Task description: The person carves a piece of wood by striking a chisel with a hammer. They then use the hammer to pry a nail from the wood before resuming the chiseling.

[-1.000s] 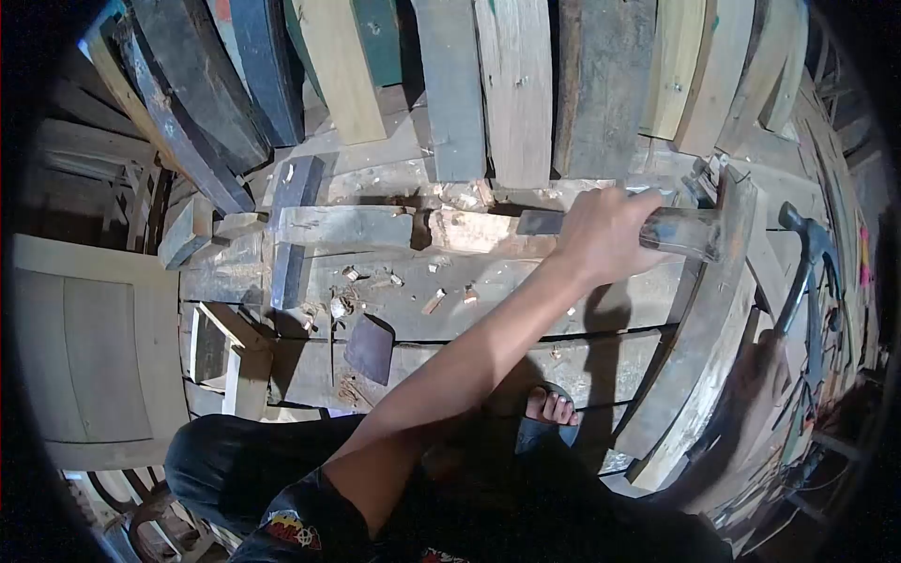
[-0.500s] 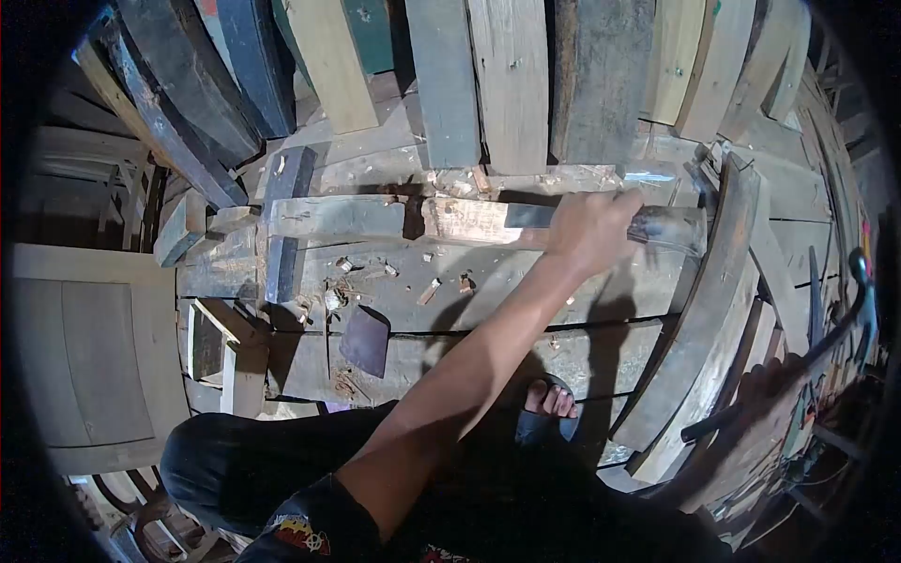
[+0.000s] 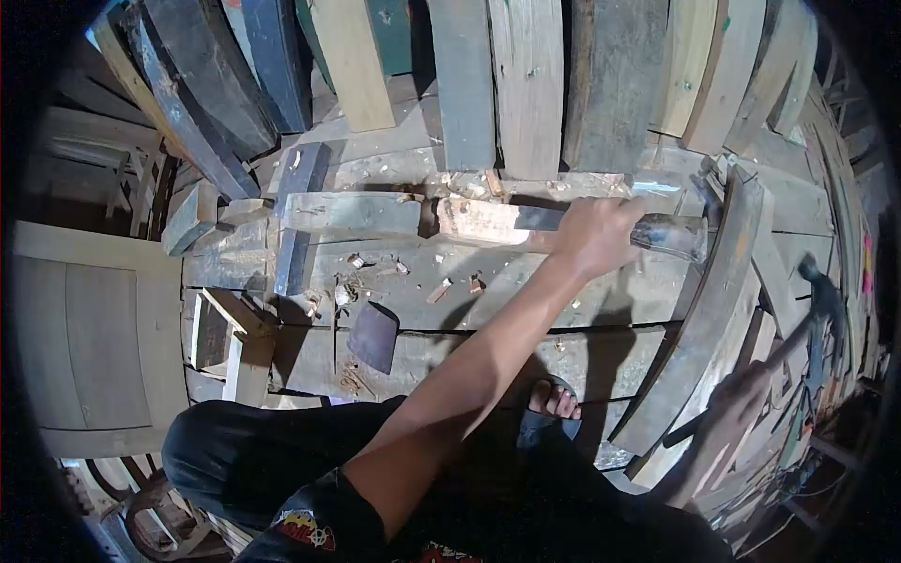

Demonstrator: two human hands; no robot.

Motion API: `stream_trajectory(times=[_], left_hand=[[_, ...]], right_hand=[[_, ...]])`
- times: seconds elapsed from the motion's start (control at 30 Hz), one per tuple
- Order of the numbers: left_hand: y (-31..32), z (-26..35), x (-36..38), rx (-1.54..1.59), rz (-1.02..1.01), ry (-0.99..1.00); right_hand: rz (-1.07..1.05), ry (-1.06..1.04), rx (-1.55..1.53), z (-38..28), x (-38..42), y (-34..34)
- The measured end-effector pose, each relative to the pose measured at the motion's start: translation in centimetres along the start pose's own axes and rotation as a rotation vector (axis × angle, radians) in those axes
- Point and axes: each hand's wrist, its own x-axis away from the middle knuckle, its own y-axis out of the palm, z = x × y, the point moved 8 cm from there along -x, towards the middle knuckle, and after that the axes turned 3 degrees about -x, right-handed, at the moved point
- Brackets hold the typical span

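A chisel (image 3: pixel 666 235) lies almost flat along a notched wooden beam (image 3: pixel 352 214). My left hand (image 3: pixel 593 235) is wrapped round it, with the handle end showing at the right and the blade pointing left onto the pale cut face (image 3: pixel 479 220). At the lower right my right hand (image 3: pixel 737 387), slightly blurred, grips the shaft of a hammer (image 3: pixel 818 281), whose head is up and to the right of the chisel. Wood chips (image 3: pixel 439 289) are scattered beside the beam.
Upright boards (image 3: pixel 530 84) stand along the back. A crosswise block (image 3: pixel 293 263) sits under the beam's left part. A dark flat piece (image 3: pixel 374 336) lies on the plank floor. A curved timber (image 3: pixel 699 328) is at the right, and my sandalled foot (image 3: pixel 554 403) is below.
My right hand and the hammer have moved left, with the hammer head now nearer the chisel handle. The view has shifted slightly. My left hand stays round the chisel.
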Motion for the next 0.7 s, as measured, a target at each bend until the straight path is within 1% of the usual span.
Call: stream_trajectory(times=[0.07, 0.13, 0.2, 0.23, 0.27, 0.3, 0.33, 0.37, 0.43, 0.47, 0.5, 0.57, 0.63, 0.67, 0.7], left_hand=[[0.7, -0.1, 0.1, -0.012, -0.061, 0.003], [1.1, 0.2, 0.2, -0.035, -0.108, -0.016], [1.1, 0.2, 0.0, -0.045, -0.133, -0.027], [1.1, 0.3, -0.1, -0.053, -0.148, -0.033], [2.5, -0.6, -0.2, 0.024, -0.136, -0.037], [2.8, -0.8, -0.1, -0.009, -0.173, -0.034], [3.0, -1.0, 0.2, -0.039, -0.213, -0.028], [3.0, -1.5, 0.1, -0.076, -0.237, -0.021], [1.7, -0.8, 0.0, -0.104, -0.195, -0.026], [1.2, -0.7, 0.0, -0.103, -0.178, -0.039], [0.8, -0.6, 0.1, -0.101, -0.165, -0.052], [0.6, -0.5, 0.2, -0.079, -0.134, -0.016], [1.0, -0.7, 0.4, -0.064, -0.087, 0.03], [1.3, -0.8, 0.4, -0.08, -0.101, 0.018], [1.3, -0.7, 0.4, -0.084, -0.1, 0.014]], right_hand=[[0.213, 0.042, -0.079, -0.8, -0.7, -0.8], [0.371, 0.1, -0.221, 0.3, -0.2, -1.3], [0.051, 0.043, 0.089, 3.4, 0.9, 0.1], [-0.123, 0.174, -0.22, 5.7, 2.1, 1.8], [-0.232, 0.218, -0.026, 4.5, 3.6, 4.2], [-0.335, 0.262, 0.167, 3.2, 4.9, 6.6], [-0.384, 0.31, 0.034, 5.2, 4.3, 6.7], [-0.327, 0.307, 0.05, 4.9, 3.7, 6.0], [-0.224, 0.317, 0.089, 3.9, 3.2, 4.5], [-0.055, 0.396, 0.263, 4.5, 2.6, 1.9], [-0.155, 0.32, 0.126, 4.1, 1.2, 0.9], [-0.073, 0.26, 0.077, 3.5, -0.7, -2.3], [0.237, 0.109, -0.099, -1.8, -1.1, -1.1], [0.264, 0.143, -0.106, -2.0, -0.9, -1.4], [0.192, 0.119, -0.063, -1.3, -0.9, -1.3]])
